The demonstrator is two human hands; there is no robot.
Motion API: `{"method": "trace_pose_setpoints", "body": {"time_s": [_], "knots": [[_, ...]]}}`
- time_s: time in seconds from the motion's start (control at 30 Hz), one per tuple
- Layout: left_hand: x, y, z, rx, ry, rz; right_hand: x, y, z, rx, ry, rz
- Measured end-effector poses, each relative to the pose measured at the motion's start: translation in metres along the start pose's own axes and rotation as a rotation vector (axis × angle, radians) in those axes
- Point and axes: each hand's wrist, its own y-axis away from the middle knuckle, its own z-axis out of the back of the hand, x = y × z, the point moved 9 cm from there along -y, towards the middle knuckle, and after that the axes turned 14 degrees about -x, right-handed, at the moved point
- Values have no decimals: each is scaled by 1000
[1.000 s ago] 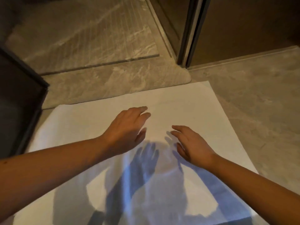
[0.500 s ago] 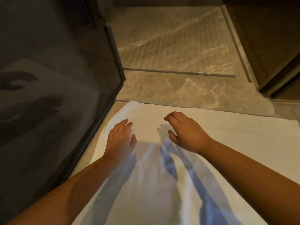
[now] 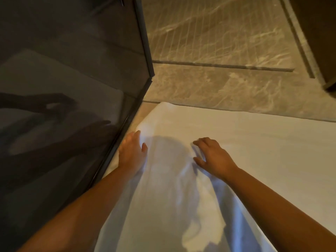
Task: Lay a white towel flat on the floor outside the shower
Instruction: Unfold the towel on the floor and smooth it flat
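Under both palms: white towel (image 3: 236,142), left hand (image 3: 131,151), right hand (image 3: 212,155) flat.

The white towel (image 3: 236,142) runs out of the picture at the right and bottom edges, so its near corners are not seen. The fingers (image 3: 134,138) of the left hand (image 3: 131,155) are blurred. Both forearms (image 3: 76,213) are cut at the edges.

Dark glass panel (image 3: 72,88), brown wall (image 3: 320,33).

White towel (image 3: 245,142), beige veined marble floor (image 3: 227,84), dark smoky glass panel (image 3: 63,88).
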Motion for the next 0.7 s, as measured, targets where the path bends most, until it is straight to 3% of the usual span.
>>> {"method": "trace_pose_setpoints", "body": {"time_s": [0.23,0.33,0.4,0.6,0.7], "knots": [[14,-14,-6,-48,134,153,0,0,-15,24,69,-6],[20,-14,-9,-90,608,437,-3,2,-16,12,79,-1],[23,-14,-14,-96,797,584,-4,4,-17,-8,79,4],[22,-15,-25,45,902,670,-4,4,-18,-24,81,14],[14,-17,-18,61,1015,615,-4,3,-19,-24,79,14]]}}
